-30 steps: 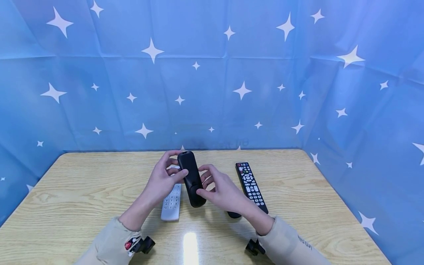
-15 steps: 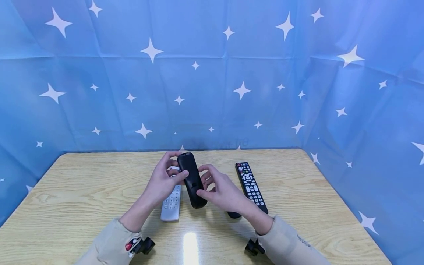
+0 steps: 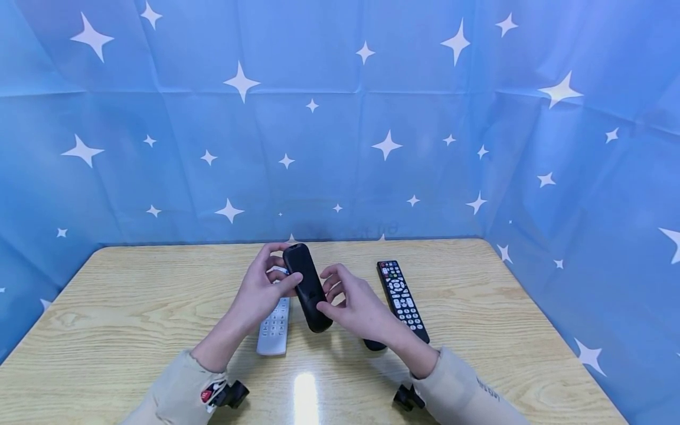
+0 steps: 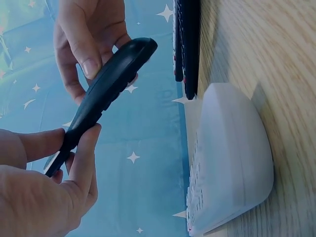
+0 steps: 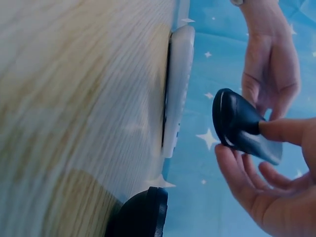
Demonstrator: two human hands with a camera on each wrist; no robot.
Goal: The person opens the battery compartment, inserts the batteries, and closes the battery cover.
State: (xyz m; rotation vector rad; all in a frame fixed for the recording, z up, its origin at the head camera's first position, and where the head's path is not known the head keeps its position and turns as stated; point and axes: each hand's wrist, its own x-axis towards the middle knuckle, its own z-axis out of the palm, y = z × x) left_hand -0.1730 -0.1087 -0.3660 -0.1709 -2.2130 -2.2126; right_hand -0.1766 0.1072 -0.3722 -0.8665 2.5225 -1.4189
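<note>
A black remote control (image 3: pixel 309 292) is held above the table with its smooth back toward the head camera. My left hand (image 3: pixel 259 290) pinches its upper part, thumb on the back and fingers behind. Near the lower end, my right hand (image 3: pixel 361 302) holds it with the thumb on the back. In the right wrist view, the right fingertips touch the other side of the remote (image 5: pixel 242 123). The left wrist view shows the remote (image 4: pixel 106 81) edge-on, its buttons facing away from the right thumb. A white remote (image 3: pixel 274 332) lies partly hidden beneath the left hand.
On the wooden table (image 3: pixel 149 301), a black remote with white buttons (image 3: pixel 406 304) lies to the right. Another black remote (image 3: pixel 375 345) shows only its end under the right wrist. A blue curtain (image 3: pixel 329 147) with white stars hangs behind the table.
The held remote tilts slightly between the hands, and the right thumb shifts a little on its back. Both hands otherwise stay in place, and the remotes on the table have not moved.
</note>
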